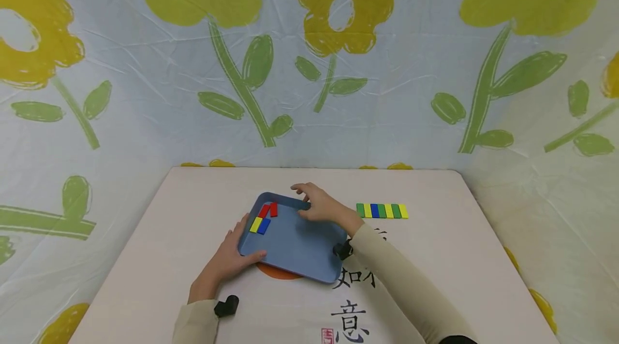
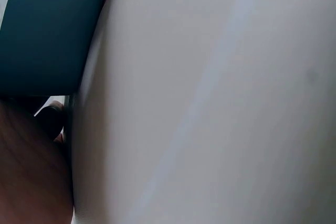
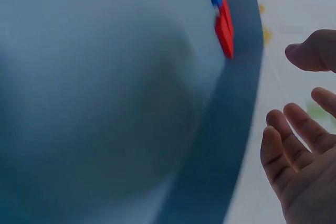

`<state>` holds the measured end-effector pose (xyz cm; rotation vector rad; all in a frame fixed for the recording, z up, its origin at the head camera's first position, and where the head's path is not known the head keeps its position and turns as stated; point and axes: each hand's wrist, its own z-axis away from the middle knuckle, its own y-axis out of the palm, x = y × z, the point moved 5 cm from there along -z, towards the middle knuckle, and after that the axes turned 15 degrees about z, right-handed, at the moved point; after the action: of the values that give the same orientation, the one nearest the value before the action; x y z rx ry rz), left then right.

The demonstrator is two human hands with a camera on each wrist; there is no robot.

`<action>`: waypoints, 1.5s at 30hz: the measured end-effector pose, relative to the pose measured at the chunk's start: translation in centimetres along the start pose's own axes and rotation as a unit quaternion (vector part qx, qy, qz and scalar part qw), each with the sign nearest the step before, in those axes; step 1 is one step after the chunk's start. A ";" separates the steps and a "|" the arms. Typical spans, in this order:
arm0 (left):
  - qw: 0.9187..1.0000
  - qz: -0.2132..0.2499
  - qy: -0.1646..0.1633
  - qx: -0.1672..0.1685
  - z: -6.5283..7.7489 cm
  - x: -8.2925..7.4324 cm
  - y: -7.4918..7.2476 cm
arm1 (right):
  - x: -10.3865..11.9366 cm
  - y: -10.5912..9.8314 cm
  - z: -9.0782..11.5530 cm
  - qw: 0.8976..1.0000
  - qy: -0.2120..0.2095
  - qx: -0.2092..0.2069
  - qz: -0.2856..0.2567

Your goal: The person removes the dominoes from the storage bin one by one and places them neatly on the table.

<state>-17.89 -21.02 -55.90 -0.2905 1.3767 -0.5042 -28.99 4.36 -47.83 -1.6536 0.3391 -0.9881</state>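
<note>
A blue-grey tray (image 1: pixel 295 242) stands at an angle on the table. In its left end lie a few small tiles: two red tiles (image 1: pixel 273 209), a yellow tile (image 1: pixel 256 224) and a blue tile (image 1: pixel 263 226). My left hand (image 1: pixel 227 260) holds the tray's near left corner, thumb at the front rim and fingers along the left side. Over the far rim hovers my right hand (image 1: pixel 321 205), its fingers apart and holding nothing. The right wrist view shows that hand (image 3: pixel 304 145) beside the rim, thumb away from the fingers.
A row of green, yellow and blue tiles (image 1: pixel 382 210) lies on the white table (image 1: pixel 203 193), right of the tray. Black characters (image 1: pixel 349 322) and a part-covered orange shape (image 1: pixel 278 272) mark the table surface. Behind hangs a flower-printed cloth (image 1: pixel 377 118).
</note>
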 end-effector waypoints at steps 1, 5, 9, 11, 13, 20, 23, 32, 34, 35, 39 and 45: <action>1.000 0.001 0.002 -0.001 0.0 0.0 0.0 | 0.5 0.6 -0.3 1.000 -0.005 0.008 -0.006; 1.000 0.006 0.008 0.001 0.0 0.0 -0.1 | 2.2 2.8 -1.3 0.999 -0.011 0.037 -0.023; 1.000 0.008 0.006 0.003 -0.1 -0.1 -0.1 | 3.2 4.3 -2.1 0.998 -0.022 0.052 -0.010; 1.000 0.006 0.004 0.004 -0.1 -0.1 -0.1 | 3.6 4.8 -2.3 0.998 -0.027 0.060 -0.005; 1.000 0.005 0.004 0.004 -0.1 -0.1 -0.1 | 3.9 5.1 -2.3 0.997 -0.027 0.071 -0.004; 1.000 0.003 0.007 0.003 0.1 0.0 -0.1 | 3.8 5.7 -1.8 0.996 -0.021 0.087 -0.006; 1.000 0.002 0.005 0.002 0.1 0.0 -0.1 | 3.9 5.6 -1.4 0.995 -0.018 0.101 -0.012; 1.000 0.006 0.009 0.003 0.0 0.0 -0.2 | 3.7 4.9 -1.4 0.996 -0.016 0.085 -0.011; 1.000 0.006 0.007 0.004 0.0 0.0 -0.2 | 3.4 5.0 -1.8 0.997 -0.006 0.072 -0.003; 1.000 0.007 0.006 0.005 0.0 0.0 -0.2 | 3.2 5.1 -2.0 0.998 0.001 0.068 0.004; 1.000 0.008 0.003 0.007 0.0 0.1 -0.1 | 2.4 5.7 -2.7 0.998 0.018 0.057 0.032; 1.000 0.012 0.003 0.005 0.0 0.0 -0.2 | 2.3 6.4 -3.3 0.997 0.018 0.053 0.053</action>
<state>-17.87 -21.18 -55.83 -0.2644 1.3805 -0.4933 -28.39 -1.51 -52.52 -1.5092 0.3875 -0.9413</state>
